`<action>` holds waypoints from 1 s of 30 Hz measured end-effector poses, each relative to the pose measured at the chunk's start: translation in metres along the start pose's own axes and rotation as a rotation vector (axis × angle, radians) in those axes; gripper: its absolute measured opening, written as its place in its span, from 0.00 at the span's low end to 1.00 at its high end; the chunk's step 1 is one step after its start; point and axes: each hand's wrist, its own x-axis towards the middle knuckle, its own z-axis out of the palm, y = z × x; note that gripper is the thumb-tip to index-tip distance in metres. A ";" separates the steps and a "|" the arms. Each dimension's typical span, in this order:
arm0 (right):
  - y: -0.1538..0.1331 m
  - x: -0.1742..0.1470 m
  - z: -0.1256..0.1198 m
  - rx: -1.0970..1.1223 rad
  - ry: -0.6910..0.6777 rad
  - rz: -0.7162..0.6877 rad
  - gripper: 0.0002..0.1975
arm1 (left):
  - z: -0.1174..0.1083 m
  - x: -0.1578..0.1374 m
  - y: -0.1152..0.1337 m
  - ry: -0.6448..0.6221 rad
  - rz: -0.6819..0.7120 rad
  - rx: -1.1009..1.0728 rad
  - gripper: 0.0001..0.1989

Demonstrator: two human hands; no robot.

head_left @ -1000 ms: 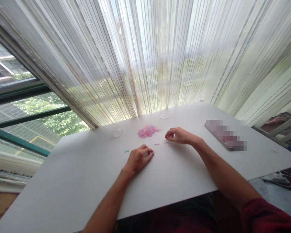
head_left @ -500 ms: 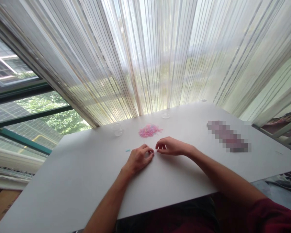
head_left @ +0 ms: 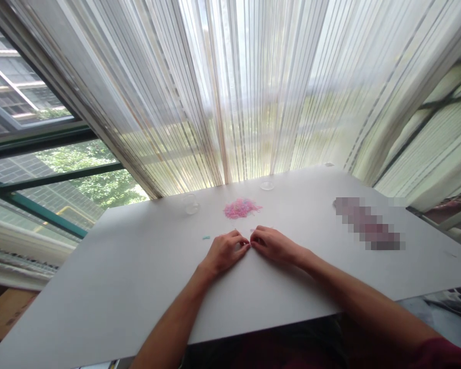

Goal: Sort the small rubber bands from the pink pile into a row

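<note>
My left hand (head_left: pixel 228 250) rests low over the white table (head_left: pixel 145 277), thumb and fingertips pinched together around something too small to make out. Right beside it, my right hand (head_left: pixel 272 245) is also closed in a pinch, its fingertips meeting those of the left. Whatever lies between them is hidden by the fingers. Beyond both hands sits a loose pile of thin pink and multicoloured bands (head_left: pixel 240 208). A small teal piece (head_left: pixel 206 237) lies to the left of my left hand.
A clear round container (head_left: pixel 192 206) stands left of the pile, and a clear lid-like disc (head_left: pixel 267 185) lies near the back edge. On the right is a blurred-out reddish object (head_left: pixel 368 224). Sheer striped curtains (head_left: pixel 245 102) hang behind the table.
My right hand has come down and closer to the left, its fingers closing from a looser curl so the fingertips of both hands meet. The view has shifted slightly.
</note>
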 end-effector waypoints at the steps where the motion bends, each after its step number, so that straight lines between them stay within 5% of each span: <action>1: -0.001 0.000 0.000 -0.006 0.005 0.002 0.05 | 0.000 0.000 0.000 -0.001 0.003 -0.006 0.08; 21: -0.002 0.000 0.002 0.269 0.168 -0.021 0.04 | -0.002 -0.001 -0.010 0.082 -0.070 -0.352 0.09; 30: -0.002 0.001 0.001 0.279 0.234 -0.014 0.05 | -0.012 -0.001 -0.017 0.143 -0.069 -0.350 0.09</action>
